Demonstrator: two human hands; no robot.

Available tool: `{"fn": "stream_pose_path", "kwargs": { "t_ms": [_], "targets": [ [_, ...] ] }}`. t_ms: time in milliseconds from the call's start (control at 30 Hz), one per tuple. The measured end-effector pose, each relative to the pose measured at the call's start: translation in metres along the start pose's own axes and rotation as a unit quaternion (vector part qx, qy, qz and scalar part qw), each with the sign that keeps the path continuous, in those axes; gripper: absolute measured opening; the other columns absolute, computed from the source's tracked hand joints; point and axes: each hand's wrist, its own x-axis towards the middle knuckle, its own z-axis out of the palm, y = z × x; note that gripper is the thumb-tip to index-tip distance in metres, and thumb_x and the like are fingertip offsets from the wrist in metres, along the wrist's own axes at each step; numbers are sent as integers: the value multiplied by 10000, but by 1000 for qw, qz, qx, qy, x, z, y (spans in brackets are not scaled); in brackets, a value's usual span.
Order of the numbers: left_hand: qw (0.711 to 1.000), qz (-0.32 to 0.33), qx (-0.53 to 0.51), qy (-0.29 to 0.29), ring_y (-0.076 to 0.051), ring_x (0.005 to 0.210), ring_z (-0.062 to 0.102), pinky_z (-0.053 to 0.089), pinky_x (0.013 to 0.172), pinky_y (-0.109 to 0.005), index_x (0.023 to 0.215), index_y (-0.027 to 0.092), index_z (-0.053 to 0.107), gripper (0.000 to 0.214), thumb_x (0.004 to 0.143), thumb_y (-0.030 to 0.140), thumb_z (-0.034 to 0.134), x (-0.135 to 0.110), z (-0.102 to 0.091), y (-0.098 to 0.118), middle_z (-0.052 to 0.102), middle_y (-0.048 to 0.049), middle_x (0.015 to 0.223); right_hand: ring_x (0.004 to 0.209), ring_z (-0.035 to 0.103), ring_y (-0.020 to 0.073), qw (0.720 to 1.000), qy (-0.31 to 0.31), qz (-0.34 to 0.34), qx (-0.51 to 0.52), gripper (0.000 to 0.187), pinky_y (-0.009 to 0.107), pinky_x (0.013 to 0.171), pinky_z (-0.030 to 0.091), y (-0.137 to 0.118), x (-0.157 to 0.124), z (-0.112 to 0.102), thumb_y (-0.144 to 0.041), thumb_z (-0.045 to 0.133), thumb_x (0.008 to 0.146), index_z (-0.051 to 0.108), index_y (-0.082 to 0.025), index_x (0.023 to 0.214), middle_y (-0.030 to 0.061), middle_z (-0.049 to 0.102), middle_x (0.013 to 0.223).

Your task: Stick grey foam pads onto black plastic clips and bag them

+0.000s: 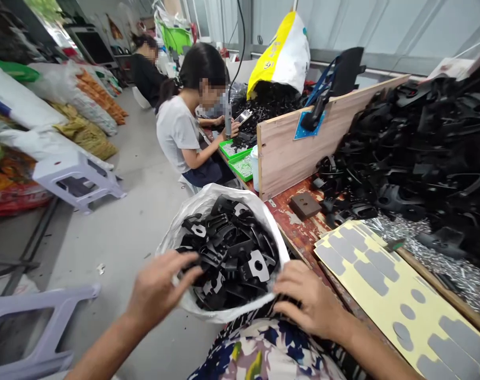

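Note:
A white plastic sack [184, 227] stands open on the floor by my knees, filled with black plastic parts [232, 248]. My left hand [158, 287] rests on the sack's near left rim, fingers spread and reaching over the parts. My right hand [307, 301] grips the sack's near right rim, fingers curled over the edge. My patterned clothing [263, 348] shows below the sack.
A worn red workbench [299, 232] on the right carries a yellow sheet of grey stickers [386, 279], a heap of black parts [422, 137], small metal screws [457, 269] and a wooden divider board [287, 148]. A person in a white shirt [180, 132] works beyond it. Plastic stools [77, 177] stand at left.

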Motion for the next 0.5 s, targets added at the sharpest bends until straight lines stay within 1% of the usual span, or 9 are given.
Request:
{"fn": "stream_pose_path", "kwargs": {
  "t_ms": [67, 100, 133, 200, 267, 333, 367, 467, 500],
  "targets": [
    [980, -147, 73, 110, -335, 1048, 655, 507, 975, -459, 1382, 181, 635, 629, 879, 555, 687, 15, -1, -20, 684, -151, 1112, 1138, 597, 265, 987, 101, 126, -1, 296, 431, 999, 473, 13, 16, -3, -402, 638, 999, 660, -234, 1242, 94, 666, 1189],
    [967, -217, 71, 115, -386, 1137, 623, 479, 1033, -523, 1460, 146, 572, 800, 805, 578, 730, 20, 1, -30, 657, -190, 1211, 1214, 582, 294, 972, 130, 195, -14, 424, 457, 1032, 469, 22, 27, -1, -426, 637, 986, 608, -220, 1355, 124, 640, 1282],
    [955, -281, 32, 95, -413, 1179, 606, 471, 1051, -556, 1509, 121, 516, 930, 740, 586, 757, 22, 4, -40, 636, -212, 1278, 1247, 578, 317, 957, 127, 259, -22, 524, 476, 1047, 470, 32, 40, 1, -444, 642, 967, 560, -201, 1424, 148, 624, 1332],
    [913, -388, -126, 24, -395, 1130, 648, 530, 986, -524, 1507, 115, 500, 986, 678, 573, 775, 21, 9, -57, 657, -200, 1292, 1205, 620, 345, 936, 56, 348, -19, 552, 491, 1020, 491, 57, 63, 9, -410, 637, 932, 569, -160, 1420, 176, 653, 1313],
    [839, -463, -286, -11, -328, 975, 707, 586, 832, -416, 1377, 135, 598, 854, 650, 534, 802, 13, 11, -70, 723, -147, 1183, 1102, 674, 347, 925, -2, 379, 1, 391, 480, 965, 513, 82, 78, 14, -317, 607, 899, 684, -149, 1243, 175, 719, 1187],
    [756, -514, -405, -2, -276, 837, 727, 579, 707, -329, 1188, 144, 672, 685, 592, 417, 869, 6, 13, -76, 764, -101, 1020, 978, 712, 326, 915, 7, 398, 72, 274, 446, 885, 543, 101, 80, 20, -283, 594, 865, 737, -158, 1062, 144, 761, 1019],
    [711, -537, -454, 5, -265, 780, 730, 573, 668, -311, 1103, 142, 684, 615, 555, 323, 893, 5, 16, -78, 769, -85, 932, 903, 724, 316, 897, 27, 419, 136, 256, 428, 821, 561, 107, 78, 25, -305, 602, 853, 740, -161, 1015, 126, 768, 935],
    [578, -588, -564, 41, -272, 705, 750, 594, 629, -318, 941, 150, 660, 455, 525, 90, 835, 10, 32, -71, 761, -67, 793, 731, 723, 299, 813, 82, 465, 340, 313, 406, 667, 588, 108, 69, 47, -434, 647, 839, 742, -173, 983, 93, 764, 795],
    [545, -602, -579, 66, -276, 700, 756, 604, 624, -326, 902, 162, 639, 409, 540, 68, 804, 14, 40, -66, 760, -60, 781, 740, 725, 302, 804, 103, 459, 364, 334, 419, 680, 599, 103, 67, 56, -472, 644, 854, 746, -178, 977, 100, 770, 809]
  ]
}}
